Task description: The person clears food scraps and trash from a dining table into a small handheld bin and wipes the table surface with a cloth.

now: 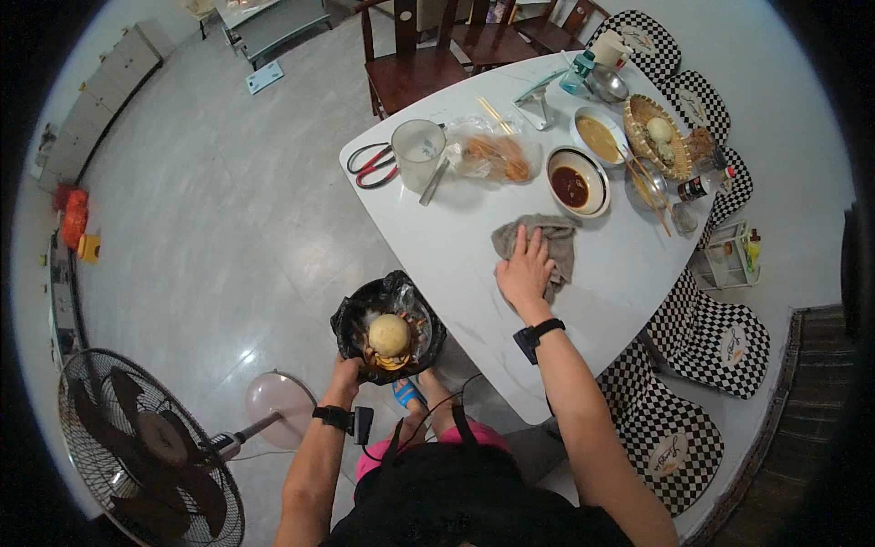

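My left hand is closed on the rim of a trash bin lined with a black bag, held beside the table's near left edge. Inside the bin lie a round yellowish thing, peelings and crumpled clear plastic. My right hand presses a grey-brown cloth onto the white table, its fingers bearing down on the bunched fabric. Just beyond the cloth stands a bowl of dark sauce.
Red-handled scissors, a clear jug, a plastic bag of orange-brown food, a soup bowl and a wicker basket occupy the table's far part. Checkered chairs line its right side. A standing fan is at lower left.
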{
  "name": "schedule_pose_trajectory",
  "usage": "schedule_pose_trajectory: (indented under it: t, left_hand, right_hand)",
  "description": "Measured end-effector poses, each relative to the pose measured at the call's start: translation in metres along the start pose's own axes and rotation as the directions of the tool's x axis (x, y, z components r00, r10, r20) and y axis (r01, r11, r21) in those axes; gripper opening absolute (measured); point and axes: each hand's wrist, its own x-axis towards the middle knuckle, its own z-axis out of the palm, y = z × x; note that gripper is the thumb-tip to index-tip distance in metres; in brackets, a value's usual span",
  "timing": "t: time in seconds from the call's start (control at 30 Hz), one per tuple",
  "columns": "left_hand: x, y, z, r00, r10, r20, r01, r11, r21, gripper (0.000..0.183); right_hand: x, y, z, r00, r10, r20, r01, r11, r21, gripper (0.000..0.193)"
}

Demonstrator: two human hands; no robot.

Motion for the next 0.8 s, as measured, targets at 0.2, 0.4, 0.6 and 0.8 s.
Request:
schedule_pose_trajectory:
  t: [0.2,0.4,0.6,0.8]
  left_hand:
    - [0.011,0.044,0.03,0.999,0.01,-0.052,-0.009,1.0,0.018,0.054]
    - [0.031,0.061,0.04,1.0,0.023,-0.003,-0.023,0.999,-0.024,0.047]
    - [0.042,0.071,0.035,0.999,0.039,-0.026,-0.041,0.997,-0.06,0.048]
    - [0.037,0.087,0.039,0.998,0.011,-0.061,-0.012,1.0,-0.009,0.053]
  right_hand:
    - [0.038,-0.038,0.001,0.964,-0.259,-0.059,0.262,0.963,0.057,0.076]
    - [0.033,-0.067,-0.001,0.892,-0.451,-0.032,0.452,0.887,0.094,0.076]
    - [-0.029,-0.106,-0.011,0.778,-0.627,0.026,0.618,0.773,0.145,0.077]
    - [-0.06,-0.133,0.001,0.577,-0.816,-0.001,0.761,0.538,0.362,0.061]
